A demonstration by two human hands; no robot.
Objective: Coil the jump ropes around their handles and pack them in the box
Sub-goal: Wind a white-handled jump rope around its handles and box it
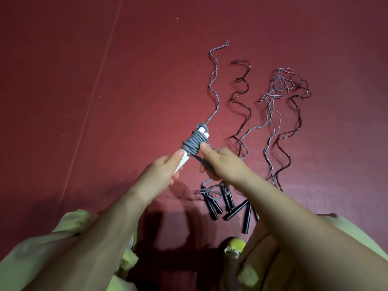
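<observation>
Above the black handles (228, 206) on the red mat (105, 80): white handles (184, 160), gripped by left hand (159, 171), right hand (222, 162) pinching grey rope coil (194, 142); risk: slackened pinch lets turns spring loose; box unseen.

Single head-worn view, looking steeply down, close over both hands (189, 162); red floor (84, 80) stretching beyond them.

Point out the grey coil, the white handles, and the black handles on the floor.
grey coil (194, 141), head view, middle of the wraps.
white handles (182, 164), head view, lower tapered end.
black handles (227, 208), head view, middle of the pile.
</observation>
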